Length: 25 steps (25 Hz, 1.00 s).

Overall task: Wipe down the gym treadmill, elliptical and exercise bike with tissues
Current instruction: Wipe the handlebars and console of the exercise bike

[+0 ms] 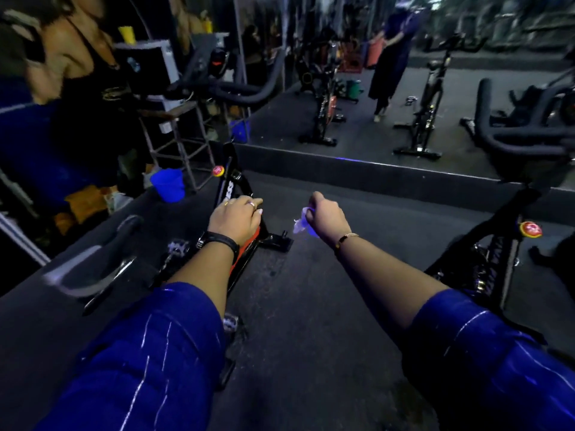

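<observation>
A black and orange exercise bike (231,185) stands left of centre, its saddle (93,262) at the lower left. My left hand (235,217) rests on the bike's frame with fingers laid over it. My right hand (325,216) is held out in the air over the dark floor and grips a crumpled white tissue (301,222). The tissue touches nothing else. A second exercise bike (497,253) stands at the right, with a red knob (530,229) on its frame.
A wall mirror (404,73) ahead reflects more bikes and a standing person. A blue bucket (168,185) sits on the floor by a metal stand (183,141). A poster of a person (77,73) fills the upper left. Dark floor (311,290) lies between the two bikes.
</observation>
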Motion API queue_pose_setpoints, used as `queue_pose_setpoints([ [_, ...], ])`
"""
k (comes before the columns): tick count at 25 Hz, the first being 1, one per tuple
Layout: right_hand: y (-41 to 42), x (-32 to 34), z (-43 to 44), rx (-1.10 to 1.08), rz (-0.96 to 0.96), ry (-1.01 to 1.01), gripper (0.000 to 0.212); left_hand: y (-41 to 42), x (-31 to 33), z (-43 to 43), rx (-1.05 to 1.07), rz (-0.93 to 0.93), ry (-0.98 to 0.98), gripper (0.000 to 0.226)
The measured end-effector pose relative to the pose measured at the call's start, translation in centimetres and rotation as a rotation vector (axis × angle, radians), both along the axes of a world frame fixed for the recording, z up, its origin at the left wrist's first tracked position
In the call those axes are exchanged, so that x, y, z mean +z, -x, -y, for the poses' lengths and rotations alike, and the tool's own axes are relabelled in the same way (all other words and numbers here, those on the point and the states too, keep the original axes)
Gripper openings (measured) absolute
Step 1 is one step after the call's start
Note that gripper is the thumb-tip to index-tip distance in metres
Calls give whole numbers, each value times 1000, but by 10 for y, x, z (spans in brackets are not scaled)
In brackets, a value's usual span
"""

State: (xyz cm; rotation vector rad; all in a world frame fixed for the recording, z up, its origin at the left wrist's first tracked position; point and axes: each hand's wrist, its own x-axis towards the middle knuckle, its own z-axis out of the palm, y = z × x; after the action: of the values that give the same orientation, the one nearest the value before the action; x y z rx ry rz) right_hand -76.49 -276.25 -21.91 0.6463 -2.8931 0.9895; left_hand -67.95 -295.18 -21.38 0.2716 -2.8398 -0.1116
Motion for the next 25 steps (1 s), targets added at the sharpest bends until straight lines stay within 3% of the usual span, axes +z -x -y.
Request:
queue_pose_setpoints([
  [6, 71, 14, -54, -201, 33, 218, 2, 113, -4, -41, -174, 10, -36, 40],
  [12, 134, 27, -135, -479, 39, 430, 10, 242, 0, -129, -460, -24, -61, 40],
  [21, 260, 23, -242, -933, -109, 387, 7, 434, -6, -257, -849, -41, -48, 42],
  [25, 310, 26, -276, -1197, -172, 623, 15, 505, 0, -306, -1012, -109, -61, 46],
])
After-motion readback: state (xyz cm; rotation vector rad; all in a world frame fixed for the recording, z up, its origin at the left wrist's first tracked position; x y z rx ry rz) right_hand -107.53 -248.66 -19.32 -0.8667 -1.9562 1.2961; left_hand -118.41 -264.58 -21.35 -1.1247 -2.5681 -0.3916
